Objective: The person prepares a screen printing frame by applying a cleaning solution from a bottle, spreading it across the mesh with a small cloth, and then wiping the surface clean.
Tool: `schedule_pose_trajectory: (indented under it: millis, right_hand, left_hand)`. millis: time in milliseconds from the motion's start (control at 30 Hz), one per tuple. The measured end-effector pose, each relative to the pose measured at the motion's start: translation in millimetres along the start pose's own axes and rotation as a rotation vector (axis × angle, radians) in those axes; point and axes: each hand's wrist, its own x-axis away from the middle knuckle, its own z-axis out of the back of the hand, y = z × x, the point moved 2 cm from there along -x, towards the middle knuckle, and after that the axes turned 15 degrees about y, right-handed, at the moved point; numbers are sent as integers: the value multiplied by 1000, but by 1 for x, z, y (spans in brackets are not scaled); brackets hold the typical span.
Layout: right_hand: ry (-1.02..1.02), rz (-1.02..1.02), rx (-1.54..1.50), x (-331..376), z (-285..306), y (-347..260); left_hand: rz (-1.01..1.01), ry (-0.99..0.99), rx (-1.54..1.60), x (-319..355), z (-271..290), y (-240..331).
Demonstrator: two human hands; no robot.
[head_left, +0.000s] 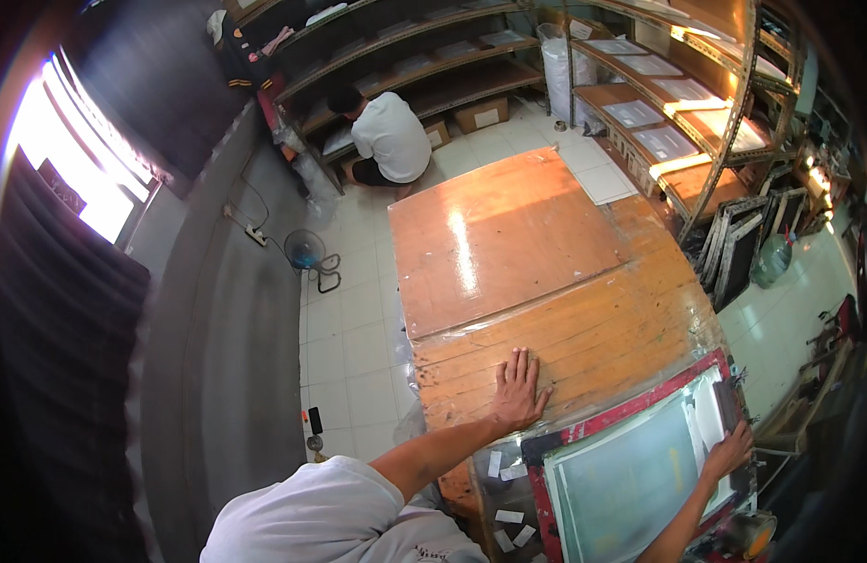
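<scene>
My left hand [521, 392] lies flat on the wooden tabletop [583, 324], fingers spread, with nothing in it. At the lower right, a screen-printing frame [593, 427] with red and dark edges rests on the table, its pale greenish mesh [626, 483] facing up. My right hand [729, 452] is at the frame's right end, its fingers closed round the near end of a dark bar that looks like a squeegee [727, 403]. Beside that bar, thick white ink [704, 413] covers a strip of the mesh. My right fingertips are partly hidden.
A large orange-brown board [499, 244] covers the table's far part. Small white labels [509, 516] lie left of the frame. Another person [393, 139] crouches by the far shelves [424, 70]. A blue fan [305, 250] stands on the floor; dark frames [731, 249] lean at right.
</scene>
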Motion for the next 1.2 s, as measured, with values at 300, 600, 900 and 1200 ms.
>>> schedule_pose_trajectory:
  millis: [300, 600, 900, 1200]
  right_hand:
    - [110, 9, -175, 67, 25, 24]
    - [-118, -58, -193, -13, 45, -7]
    - [-1, 33, -211, -27, 20, -17]
    - [-85, -2, 41, -23, -8, 16]
  left_hand:
    - [12, 1, 49, 6, -17, -7]
    - [-46, 2, -5, -3, -1, 11]
    - [-31, 1, -62, 5, -10, -2]
    - [-28, -6, -32, -5, -8, -5]
